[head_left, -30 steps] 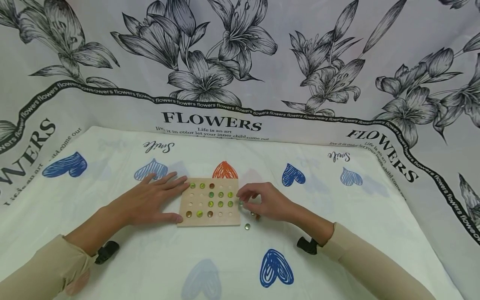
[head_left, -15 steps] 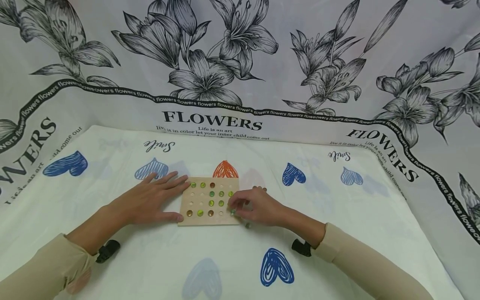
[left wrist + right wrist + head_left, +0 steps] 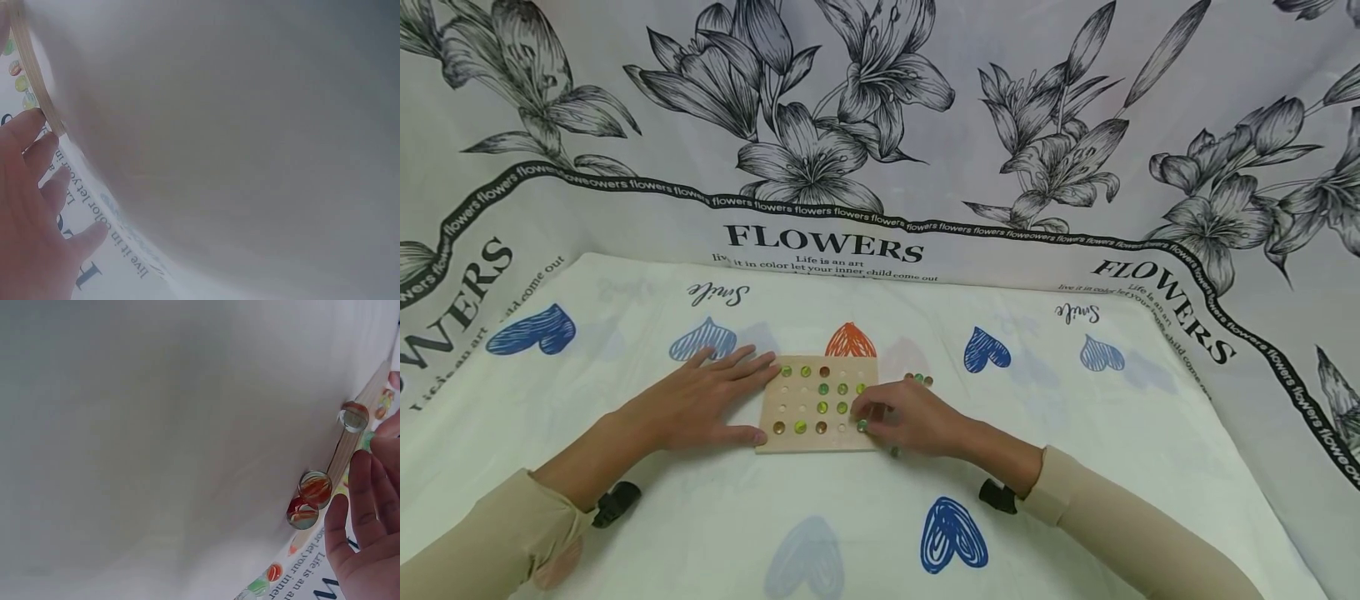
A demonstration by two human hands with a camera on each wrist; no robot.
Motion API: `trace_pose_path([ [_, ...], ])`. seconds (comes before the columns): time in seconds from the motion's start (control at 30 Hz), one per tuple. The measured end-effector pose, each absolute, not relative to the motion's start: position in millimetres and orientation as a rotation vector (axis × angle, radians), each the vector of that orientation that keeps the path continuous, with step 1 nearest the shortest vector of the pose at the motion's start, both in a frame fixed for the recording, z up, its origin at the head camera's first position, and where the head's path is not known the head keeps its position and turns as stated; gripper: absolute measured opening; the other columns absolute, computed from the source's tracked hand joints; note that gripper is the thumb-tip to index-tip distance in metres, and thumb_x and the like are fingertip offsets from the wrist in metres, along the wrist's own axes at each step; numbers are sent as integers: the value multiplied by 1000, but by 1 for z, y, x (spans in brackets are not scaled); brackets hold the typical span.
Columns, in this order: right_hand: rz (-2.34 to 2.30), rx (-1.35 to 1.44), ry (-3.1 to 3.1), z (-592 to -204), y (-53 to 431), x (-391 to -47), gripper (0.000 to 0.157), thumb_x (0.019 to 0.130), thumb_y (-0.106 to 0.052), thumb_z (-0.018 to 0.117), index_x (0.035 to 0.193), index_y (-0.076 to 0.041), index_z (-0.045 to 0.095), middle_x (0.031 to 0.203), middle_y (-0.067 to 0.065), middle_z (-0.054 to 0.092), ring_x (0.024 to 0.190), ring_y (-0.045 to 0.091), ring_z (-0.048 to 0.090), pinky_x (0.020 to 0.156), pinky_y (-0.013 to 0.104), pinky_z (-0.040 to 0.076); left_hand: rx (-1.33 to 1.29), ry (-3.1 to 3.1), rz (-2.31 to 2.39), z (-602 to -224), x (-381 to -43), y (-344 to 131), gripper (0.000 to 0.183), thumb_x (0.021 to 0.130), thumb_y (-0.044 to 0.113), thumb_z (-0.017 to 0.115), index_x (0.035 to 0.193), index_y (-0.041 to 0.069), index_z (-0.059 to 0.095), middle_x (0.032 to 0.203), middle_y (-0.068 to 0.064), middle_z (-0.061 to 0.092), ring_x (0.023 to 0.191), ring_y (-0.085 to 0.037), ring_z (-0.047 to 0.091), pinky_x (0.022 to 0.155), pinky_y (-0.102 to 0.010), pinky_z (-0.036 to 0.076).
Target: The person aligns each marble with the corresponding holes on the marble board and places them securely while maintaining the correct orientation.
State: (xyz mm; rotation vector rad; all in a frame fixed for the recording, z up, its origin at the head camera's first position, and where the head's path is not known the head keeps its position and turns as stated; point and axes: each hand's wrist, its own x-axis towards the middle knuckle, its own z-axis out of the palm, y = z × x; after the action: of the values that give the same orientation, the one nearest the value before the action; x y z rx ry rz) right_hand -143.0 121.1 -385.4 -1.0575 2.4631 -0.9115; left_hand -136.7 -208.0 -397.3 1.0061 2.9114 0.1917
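A pale wooden board point(image 3: 812, 446) with rows of round hollows lies on the cloth, several hollows filled with green, yellow-green and brown marbles. My left hand point(image 3: 703, 404) rests along its left edge, fingers spread, the thumb at the near corner. Over the lower right corner, my right hand point(image 3: 913, 417) pinches a green marble point(image 3: 862, 426) between thumb and fingertips, at the last hollow of the nearest row. In the right wrist view that green marble point(image 3: 367, 440) shows only partly between the fingers. Part of the board's right side is hidden under this hand.
Loose marbles point(image 3: 919, 379) lie behind my right hand, and a single marble point(image 3: 895, 452) sits near the board's lower right corner. Red-streaked marbles point(image 3: 314, 487) rest by the board's edge in the right wrist view. White cloth point(image 3: 700, 517) with printed hearts covers the table.
My right hand has moved left and slightly toward me, carrying the green marble from beside the board to its lower right corner. Marbles behind the hand are now uncovered. The left hand stays put.
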Motion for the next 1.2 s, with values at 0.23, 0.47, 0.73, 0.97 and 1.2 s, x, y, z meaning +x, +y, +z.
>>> trace_pose_path([
  [0.23, -909, -1034, 2472, -384, 124, -144, 22, 91, -5, 69, 111, -13, 72, 102, -6, 72, 90, 3, 62, 81, 19, 53, 997, 2910, 177, -397, -136, -207, 94, 85, 80, 47, 155, 18, 38, 160, -3, 35, 146, -34, 30, 113, -67, 22],
  [0.47, -935, -939, 2560, -380, 143, -153, 25, 90, -5, 71, 115, -11, 71, 103, -5, 71, 91, 7, 61, 83, 28, 54, 992, 2909, 183, -398, -136, -207, 94, 85, 80, 47, 155, 19, 38, 160, -2, 35, 147, -34, 30, 113, -67, 22],
  [0.73, -981, -922, 2674, -383, 176, -174, 24, 90, -4, 71, 114, -7, 71, 103, 1, 73, 90, 11, 63, 82, 36, 56, 998, 2912, 174, -398, -136, -208, 94, 85, 80, 46, 155, 19, 38, 160, -2, 35, 146, -34, 31, 113, -67, 22],
  [0.97, -948, -798, 2735, -389, 196, -186, 26, 88, -5, 73, 114, -9, 70, 102, -3, 72, 92, 11, 64, 82, 35, 54, 1002, 2912, 172, -397, -137, -208, 94, 85, 81, 46, 155, 19, 37, 160, -2, 35, 146, -34, 31, 113, -67, 23],
  [1.2, -972, -753, 2698, -395, 202, -190, 29, 87, 0, 72, 114, -9, 70, 103, 0, 71, 94, 16, 65, 84, 37, 54, 1012, 2915, 173, -399, -138, -209, 94, 85, 80, 46, 155, 18, 38, 159, -3, 36, 146, -35, 31, 113, -67, 23],
])
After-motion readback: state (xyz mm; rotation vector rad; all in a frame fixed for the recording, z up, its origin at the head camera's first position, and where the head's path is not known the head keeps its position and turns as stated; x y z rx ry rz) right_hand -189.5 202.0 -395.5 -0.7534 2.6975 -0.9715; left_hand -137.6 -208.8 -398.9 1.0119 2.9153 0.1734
